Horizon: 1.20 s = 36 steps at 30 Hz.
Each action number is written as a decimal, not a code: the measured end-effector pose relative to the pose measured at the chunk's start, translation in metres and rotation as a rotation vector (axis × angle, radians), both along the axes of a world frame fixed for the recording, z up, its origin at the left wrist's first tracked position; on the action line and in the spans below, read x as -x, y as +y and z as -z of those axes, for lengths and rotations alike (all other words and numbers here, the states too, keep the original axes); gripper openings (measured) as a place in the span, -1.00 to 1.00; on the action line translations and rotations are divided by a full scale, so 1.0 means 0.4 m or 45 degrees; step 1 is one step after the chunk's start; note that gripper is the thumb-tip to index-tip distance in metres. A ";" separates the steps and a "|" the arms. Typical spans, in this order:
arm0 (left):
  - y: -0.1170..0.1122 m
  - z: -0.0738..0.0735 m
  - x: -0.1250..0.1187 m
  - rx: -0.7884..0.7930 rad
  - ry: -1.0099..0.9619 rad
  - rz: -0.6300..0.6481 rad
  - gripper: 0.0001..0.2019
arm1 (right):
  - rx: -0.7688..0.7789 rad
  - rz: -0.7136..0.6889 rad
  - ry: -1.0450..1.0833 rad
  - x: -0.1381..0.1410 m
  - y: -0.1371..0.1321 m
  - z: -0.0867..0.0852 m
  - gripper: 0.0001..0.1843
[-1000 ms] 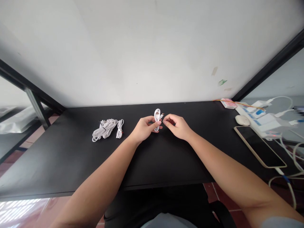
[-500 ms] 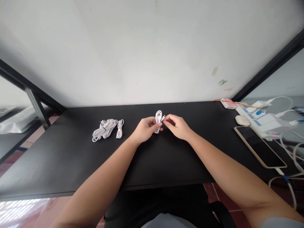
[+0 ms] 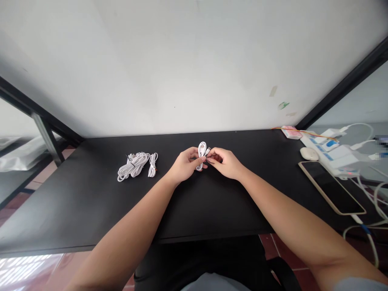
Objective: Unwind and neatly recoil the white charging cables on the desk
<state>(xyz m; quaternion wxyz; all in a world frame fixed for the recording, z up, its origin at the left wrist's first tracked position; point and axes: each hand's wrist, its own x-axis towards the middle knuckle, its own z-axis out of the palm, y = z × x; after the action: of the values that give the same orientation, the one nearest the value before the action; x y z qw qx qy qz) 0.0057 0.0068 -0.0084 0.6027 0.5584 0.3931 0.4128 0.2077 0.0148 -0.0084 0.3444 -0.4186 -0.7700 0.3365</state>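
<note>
A small coiled white cable [image 3: 201,150] stands upright between my two hands over the black table [image 3: 91,194]. My left hand [image 3: 184,165] pinches the coil around its middle. My right hand [image 3: 226,162] is closed with its fingertips on the coil's right side, near the cable's plug end; what exactly those fingers pinch is too small to make out. To the left on the table lie a pile of white coiled cables [image 3: 132,165] and one small tied coil [image 3: 152,164] beside it.
At the right edge lie a phone [image 3: 332,188], a white mouse-like object [image 3: 309,153], a white power strip with chargers [image 3: 330,151] and loose white cords [image 3: 368,194]. A small pink packet [image 3: 290,131] sits at the back right. A white wall rises behind the table.
My right hand has moved left until its fingertips meet the coil. The coil in my left hand has tipped slightly. The cables on the left have not moved.
</note>
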 end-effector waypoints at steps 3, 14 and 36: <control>0.003 0.006 0.000 -0.021 -0.022 -0.006 -0.59 | -0.095 -0.030 -0.015 0.001 -0.007 -0.006 -0.86; 0.006 0.012 -0.001 0.011 -0.045 -0.013 -0.57 | -0.295 -0.005 -0.066 -0.001 -0.010 -0.016 -0.85; 0.001 0.007 -0.001 -0.041 -0.039 0.040 -0.61 | 0.512 0.009 0.387 0.000 0.018 0.016 -0.60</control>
<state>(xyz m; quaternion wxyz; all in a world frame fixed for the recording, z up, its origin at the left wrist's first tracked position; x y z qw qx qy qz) 0.0060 0.0070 -0.0113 0.6058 0.5680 0.3683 0.4180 0.2079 0.0220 -0.0150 0.3672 -0.4259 -0.6257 0.5407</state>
